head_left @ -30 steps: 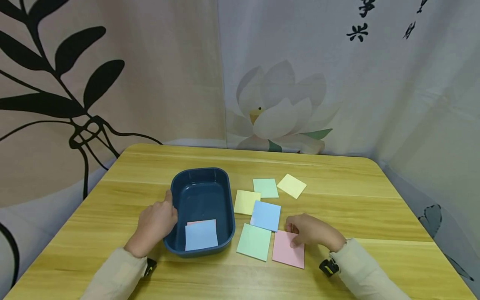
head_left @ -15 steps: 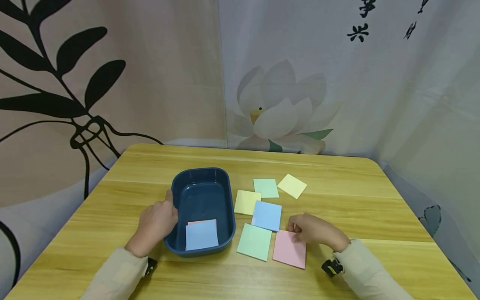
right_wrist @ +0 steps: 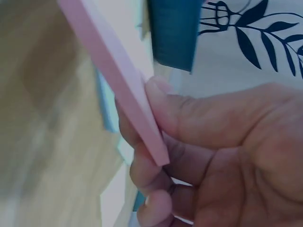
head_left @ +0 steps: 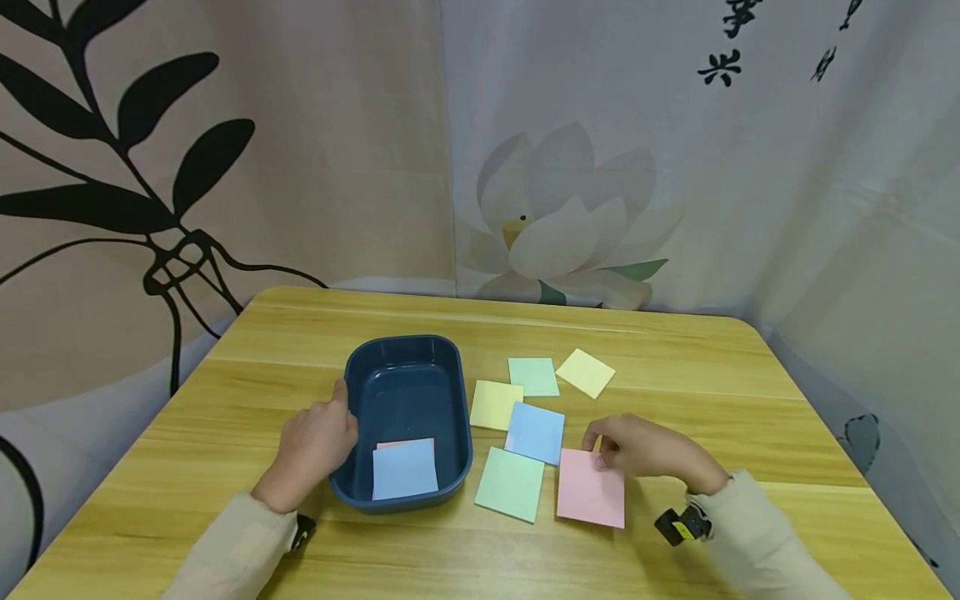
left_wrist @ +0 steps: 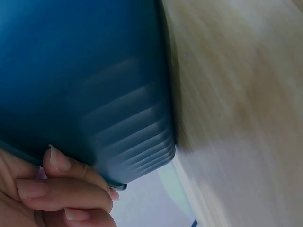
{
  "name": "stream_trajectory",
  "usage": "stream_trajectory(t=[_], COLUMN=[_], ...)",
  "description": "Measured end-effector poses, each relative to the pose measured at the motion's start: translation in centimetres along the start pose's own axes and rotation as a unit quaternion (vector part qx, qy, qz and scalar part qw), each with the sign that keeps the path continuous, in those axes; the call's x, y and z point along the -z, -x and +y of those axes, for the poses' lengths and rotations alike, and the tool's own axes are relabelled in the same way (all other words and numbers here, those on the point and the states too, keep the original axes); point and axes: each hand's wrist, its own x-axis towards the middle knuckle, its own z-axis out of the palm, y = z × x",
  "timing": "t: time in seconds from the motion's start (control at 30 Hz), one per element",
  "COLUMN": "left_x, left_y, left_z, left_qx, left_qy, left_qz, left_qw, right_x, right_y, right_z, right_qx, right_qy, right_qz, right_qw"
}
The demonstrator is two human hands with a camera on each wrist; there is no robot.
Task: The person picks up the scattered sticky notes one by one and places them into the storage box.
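My right hand [head_left: 651,450] pinches a pink sticky note pad [head_left: 591,498] by its far right edge. In the right wrist view, thumb and fingers close on the thick pink pad [right_wrist: 111,71], which is raised off the table. A dark blue plastic bin [head_left: 405,387] stands to the left, and my left hand [head_left: 311,450] grips its left rim. Curled fingers [left_wrist: 71,194] show against the bin's outer wall [left_wrist: 85,94] in the left wrist view. Inside the bin, a blue sticky note pad [head_left: 405,471] overlaps a pink one [head_left: 405,443], mostly hidden.
Between bin and right hand lie a blue pad [head_left: 535,432], a large green pad [head_left: 510,485], a yellow pad [head_left: 495,405] and a small green pad [head_left: 534,377]. Another yellow pad [head_left: 586,372] lies farther back on the wooden table [head_left: 712,400]. A printed curtain [head_left: 360,150] hangs behind.
The pink pad, flat on the table before, is now lifted in my right hand and shifted slightly right. My left hand has stayed on the bin's rim.
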Motion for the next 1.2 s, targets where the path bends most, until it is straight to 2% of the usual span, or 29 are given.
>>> stream_trajectory(t=[0.23,0.5,0.73,1.2], left_x=[0.0,0.0,0.0,-0.1], left_y=[0.0,0.0,-0.1,-0.1], left_z=[0.0,-0.1,-0.1,-0.2], left_qx=[-0.002,-0.002,-0.005,-0.002], left_qy=[-0.002,-0.002,-0.003,0.001], left_qz=[0.001,-0.005,-0.001,0.003], left_qw=[1.0000,1.0000,1.0000,1.0000], right_x=[1.9,3.2,4.3,5.6], right_y=[0.0,-0.9,-2.2,-5.7], right_z=[-1.5,-3.3,-5.1,-9.8], right_qx=[0.032,0.037,0.062,0.059], right_qy=[0.028,0.044,0.052,0.073], right_qz=[0.016,0.024,0.034,0.030], right_qw=[0.999,0.998,0.996,0.995])
